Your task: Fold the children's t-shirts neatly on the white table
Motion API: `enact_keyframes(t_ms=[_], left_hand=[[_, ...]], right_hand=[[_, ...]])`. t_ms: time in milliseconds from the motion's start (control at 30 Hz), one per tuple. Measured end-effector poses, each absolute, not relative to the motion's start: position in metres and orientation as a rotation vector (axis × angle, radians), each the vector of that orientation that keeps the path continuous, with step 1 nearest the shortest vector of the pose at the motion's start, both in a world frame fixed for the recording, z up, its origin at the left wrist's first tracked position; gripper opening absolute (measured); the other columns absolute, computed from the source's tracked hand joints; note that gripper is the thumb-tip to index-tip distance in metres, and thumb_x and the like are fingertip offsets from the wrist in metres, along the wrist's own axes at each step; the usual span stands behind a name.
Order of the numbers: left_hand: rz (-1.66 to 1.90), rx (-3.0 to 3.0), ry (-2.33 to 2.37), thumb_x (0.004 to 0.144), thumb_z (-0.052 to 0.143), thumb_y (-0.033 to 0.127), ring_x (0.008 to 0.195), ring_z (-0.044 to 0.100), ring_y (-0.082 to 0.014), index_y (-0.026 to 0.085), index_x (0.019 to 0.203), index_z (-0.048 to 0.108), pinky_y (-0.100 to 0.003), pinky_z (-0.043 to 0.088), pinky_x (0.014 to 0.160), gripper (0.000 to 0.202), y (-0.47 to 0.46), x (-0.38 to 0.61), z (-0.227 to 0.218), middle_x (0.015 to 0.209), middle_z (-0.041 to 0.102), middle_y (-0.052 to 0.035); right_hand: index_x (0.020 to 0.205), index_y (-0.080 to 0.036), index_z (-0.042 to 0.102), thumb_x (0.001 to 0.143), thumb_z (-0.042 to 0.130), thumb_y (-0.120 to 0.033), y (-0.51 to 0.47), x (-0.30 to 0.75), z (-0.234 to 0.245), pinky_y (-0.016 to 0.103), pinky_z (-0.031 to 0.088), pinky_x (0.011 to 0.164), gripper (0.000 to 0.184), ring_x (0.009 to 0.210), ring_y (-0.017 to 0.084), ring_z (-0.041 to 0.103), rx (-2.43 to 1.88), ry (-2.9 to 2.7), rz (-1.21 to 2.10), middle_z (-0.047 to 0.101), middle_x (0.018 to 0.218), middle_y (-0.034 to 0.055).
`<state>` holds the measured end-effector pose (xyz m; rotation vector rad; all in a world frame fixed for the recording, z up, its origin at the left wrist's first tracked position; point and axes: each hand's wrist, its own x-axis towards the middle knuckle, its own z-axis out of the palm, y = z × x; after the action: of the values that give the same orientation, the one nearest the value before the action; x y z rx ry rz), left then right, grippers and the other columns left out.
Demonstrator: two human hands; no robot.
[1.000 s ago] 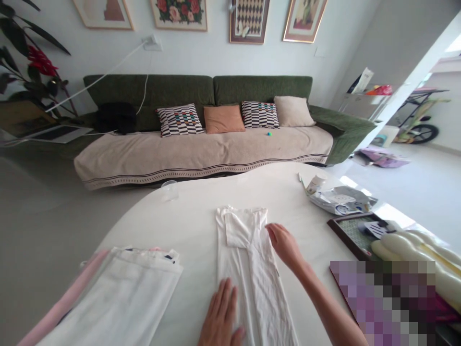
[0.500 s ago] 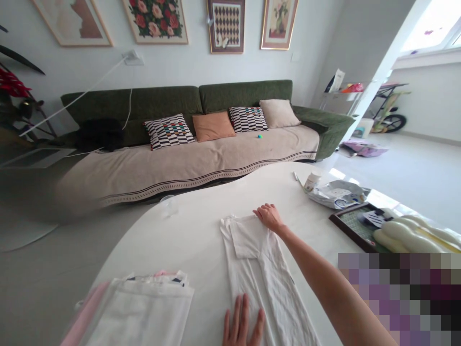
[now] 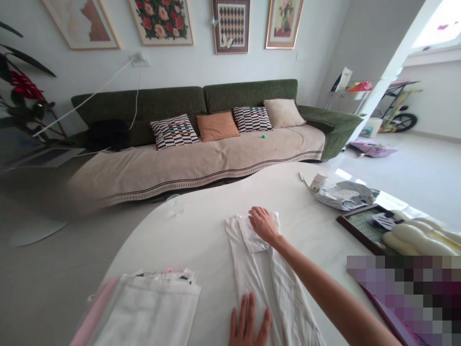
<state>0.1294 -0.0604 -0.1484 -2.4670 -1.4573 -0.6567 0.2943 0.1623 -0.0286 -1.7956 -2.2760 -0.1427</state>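
Observation:
A thin white garment [image 3: 257,271] lies lengthwise on the white table [image 3: 201,235] in front of me, with its far end doubled over and long creases running towards me. My left hand [image 3: 249,323] rests on its near part, fingers spread flat. At the far end, my right hand [image 3: 264,226] lies on the folded-over piece with fingers stretched out, covering part of the fold. To the left, a stack of folded white and pink clothes [image 3: 147,307] sits at the table's near left edge.
A clear cup [image 3: 175,205] stands near the table's far left edge. On the right lie a silvery packet [image 3: 345,194], a small white bottle [image 3: 319,182], a pen [image 3: 301,176] and a dark-framed tray [image 3: 355,226] with a cream puffy object [image 3: 414,235]. Behind is a green sofa [image 3: 173,105].
My right hand has moved left from the garment's far right edge, and the folded piece now lies further in and narrower. My left hand stays on the cloth. The view shifted slightly.

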Motion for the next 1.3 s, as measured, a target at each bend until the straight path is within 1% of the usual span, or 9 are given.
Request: enact_keyframes(t_ms=[200, 300, 400, 667, 800, 900, 1033, 1167, 1300], left_hand=[[-0.621, -2.628, -1.338, 0.076, 0.053, 0.045, 0.121, 0.039, -0.0298, 0.036, 0.136, 0.023, -0.046, 0.039, 0.089, 0.068, -0.058, 0.118, -0.136, 0.135, 0.035, -0.0082], [-0.573, -2.782, -1.354, 0.07, 0.052, 0.057, 0.125, 0.032, -0.0326, 0.032, 0.137, 0.022, -0.049, 0.035, 0.092, 0.077, -0.061, 0.114, -0.111, 0.14, 0.024, -0.01], [-0.538, -2.887, -1.457, 0.074, 0.05, 0.053, 0.129, 0.023, -0.0301, 0.032, 0.138, 0.019, -0.048, 0.031, 0.097, 0.074, -0.067, 0.112, -0.081, 0.143, 0.015, -0.0073], [-0.387, -3.109, -1.595, 0.074, 0.048, 0.059, 0.132, 0.01, -0.0301, 0.037, 0.135, 0.021, -0.058, 0.012, 0.101, 0.07, -0.075, 0.103, -0.048, 0.146, 0.01, -0.0032], [-0.231, -3.156, -1.528, 0.078, 0.049, 0.05, 0.132, 0.011, -0.0307, 0.041, 0.134, 0.019, -0.061, 0.01, 0.099, 0.065, -0.089, 0.075, -0.045, 0.146, 0.012, -0.0014], [-0.174, -3.17, -1.472, 0.083, 0.044, 0.044, 0.132, 0.012, -0.0306, 0.04, 0.135, 0.019, -0.061, 0.012, 0.099, 0.058, -0.102, 0.055, -0.046, 0.146, 0.012, -0.0016], [-0.21, -3.149, -1.421, 0.086, 0.039, 0.042, 0.132, 0.013, -0.03, 0.038, 0.136, 0.018, -0.06, 0.013, 0.099, 0.055, -0.109, 0.047, -0.05, 0.146, 0.013, -0.0018], [-0.241, -3.136, -1.441, 0.084, 0.042, 0.042, 0.132, 0.014, -0.0293, 0.039, 0.136, 0.018, -0.06, 0.013, 0.099, 0.057, -0.108, 0.049, -0.052, 0.146, 0.014, -0.0015], [-0.242, -3.134, -1.465, 0.082, 0.045, 0.043, 0.131, 0.017, -0.0297, 0.039, 0.135, 0.023, -0.06, 0.013, 0.1, 0.057, -0.107, 0.048, -0.052, 0.146, 0.016, -0.0007]], right_hand=[[0.137, -0.01, 0.022, 0.089, 0.029, -0.046, 0.073, 0.284, -0.048, 0.046, 0.024, 0.1, 0.061, 0.132, 0.025, 0.014, -1.87, -2.172, -0.065, 0.023, 0.142, 0.0144], [0.14, -0.014, 0.013, 0.088, 0.027, -0.049, 0.009, 0.293, -0.056, 0.046, 0.024, 0.1, 0.064, 0.133, 0.024, 0.012, -1.913, -2.11, -0.055, 0.019, 0.144, 0.0115], [0.14, -0.02, 0.011, 0.087, 0.029, -0.051, -0.051, 0.31, -0.066, 0.048, 0.025, 0.1, 0.064, 0.132, 0.023, 0.016, -1.911, -2.164, -0.03, 0.022, 0.143, 0.0093], [0.138, -0.029, 0.017, 0.086, 0.03, -0.052, -0.108, 0.348, -0.067, 0.057, 0.02, 0.098, 0.059, 0.132, 0.028, 0.014, -2.004, -2.31, 0.129, 0.024, 0.143, 0.0038], [0.137, -0.03, 0.022, 0.084, 0.034, -0.049, -0.121, 0.344, -0.06, 0.056, 0.024, 0.097, 0.058, 0.132, 0.028, 0.015, -1.975, -2.307, 0.325, 0.024, 0.143, 0.0033], [0.129, -0.025, 0.041, 0.082, 0.041, -0.043, -0.117, 0.343, -0.05, 0.044, 0.031, 0.096, 0.051, 0.126, 0.025, 0.03, -1.906, -2.203, 0.47, 0.041, 0.134, 0.0064], [0.094, -0.016, 0.062, 0.083, 0.035, -0.029, -0.074, 0.351, -0.032, 0.024, 0.042, 0.075, 0.032, 0.086, 0.016, 0.06, -1.997, -1.944, 0.504, 0.066, 0.092, 0.0072], [0.081, -0.013, 0.06, 0.082, 0.032, -0.022, -0.021, 0.355, -0.02, 0.021, 0.038, 0.058, 0.03, 0.067, 0.015, 0.059, -2.17, -1.76, 0.414, 0.064, 0.072, 0.0067], [0.089, -0.013, 0.055, 0.082, 0.035, -0.02, -0.005, 0.329, -0.014, 0.022, 0.034, 0.058, 0.023, 0.071, 0.014, 0.057, -2.222, -1.691, 0.286, 0.062, 0.084, 0.0088]])
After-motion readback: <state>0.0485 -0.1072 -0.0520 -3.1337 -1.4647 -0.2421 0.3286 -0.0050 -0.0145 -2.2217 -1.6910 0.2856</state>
